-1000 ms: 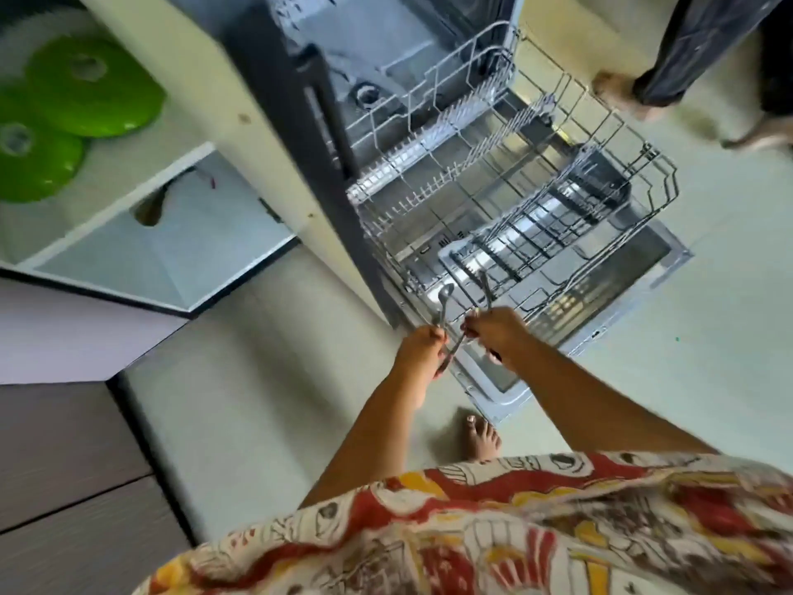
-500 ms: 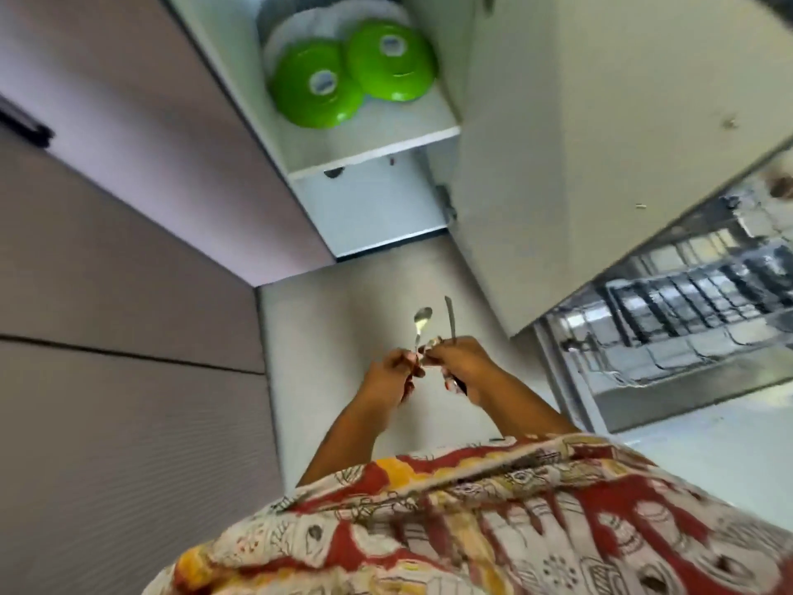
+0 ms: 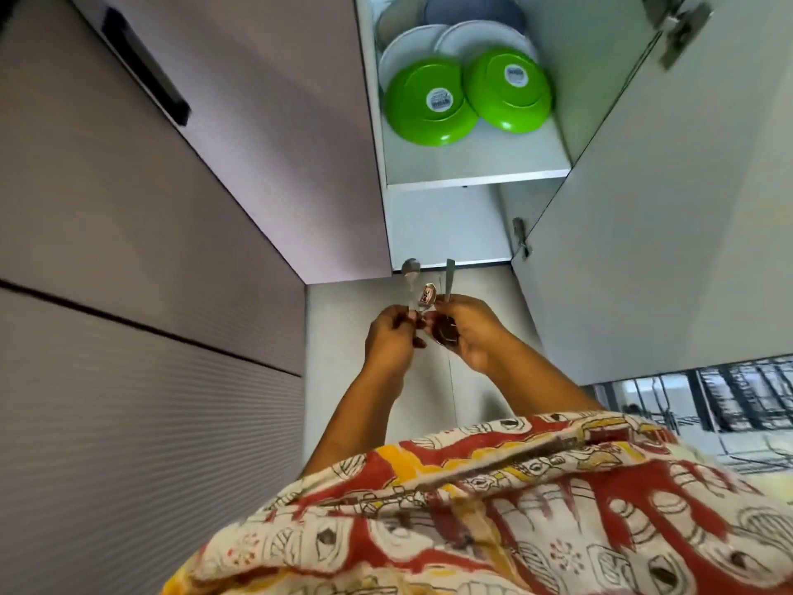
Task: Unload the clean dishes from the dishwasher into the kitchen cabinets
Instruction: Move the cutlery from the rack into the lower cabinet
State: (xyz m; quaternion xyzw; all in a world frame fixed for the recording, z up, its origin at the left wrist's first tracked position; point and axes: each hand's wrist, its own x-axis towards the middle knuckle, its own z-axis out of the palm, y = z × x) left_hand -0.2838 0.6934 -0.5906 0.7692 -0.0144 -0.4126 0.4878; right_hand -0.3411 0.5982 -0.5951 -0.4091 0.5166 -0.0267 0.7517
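Note:
Both hands are held together in front of me over the floor. My left hand (image 3: 388, 337) grips a steel spoon (image 3: 410, 272) with its bowl pointing up. My right hand (image 3: 470, 330) holds more steel cutlery (image 3: 449, 279), a flat handle sticking up beside a second spoon bowl (image 3: 428, 294) that reflects red. Ahead stands an open cabinet (image 3: 476, 180) whose shelf holds two green bowls (image 3: 429, 106) upside down in front of white and grey plates (image 3: 472, 34). The dishwasher rack (image 3: 729, 397) shows at the right edge.
The open cabinet door (image 3: 669, 216) hangs to my right, between me and the dishwasher. Closed grey drawer fronts (image 3: 141, 251) with a black handle (image 3: 143, 66) fill the left. A strip of pale floor (image 3: 339, 380) lies between them. My patterned garment (image 3: 493, 508) covers the bottom.
I have turned left from the dishwasher rack to the open cabinet, carrying the cutlery in both hands. The cabinet shelf and bowls now sit straight ahead and closer.

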